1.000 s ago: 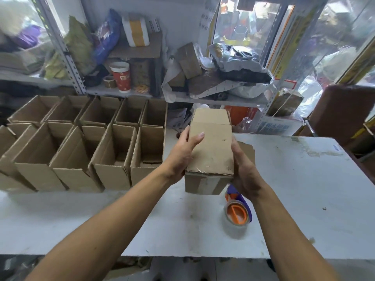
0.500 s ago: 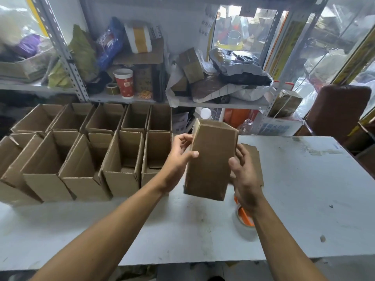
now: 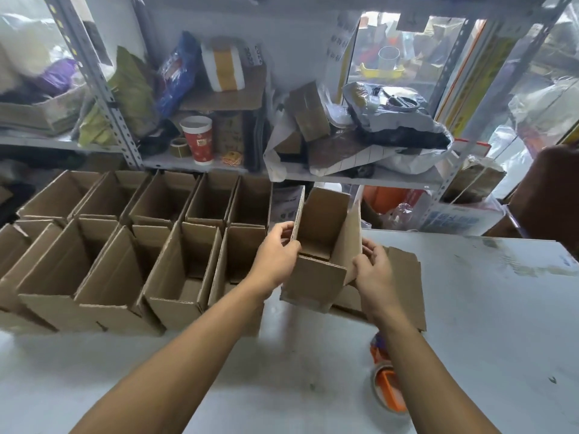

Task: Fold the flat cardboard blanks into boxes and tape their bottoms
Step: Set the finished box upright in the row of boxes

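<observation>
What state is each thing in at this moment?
held box: upright, top open, off the table
left hand: grips the box's left flap
right hand: grips its right side
finished boxes: standing open-topped in rows
flat blanks: unfolded, stacked
tape dispenser: lying idle

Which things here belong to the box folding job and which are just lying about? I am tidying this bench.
Belongs to the job:
open brown cardboard box, gripped by the left hand and right hand
finished open brown boxes in rows
flat brown cardboard blanks
orange tape dispenser

Just lying about:
red paper cup
small brown tape roll
grey plastic bag
</observation>
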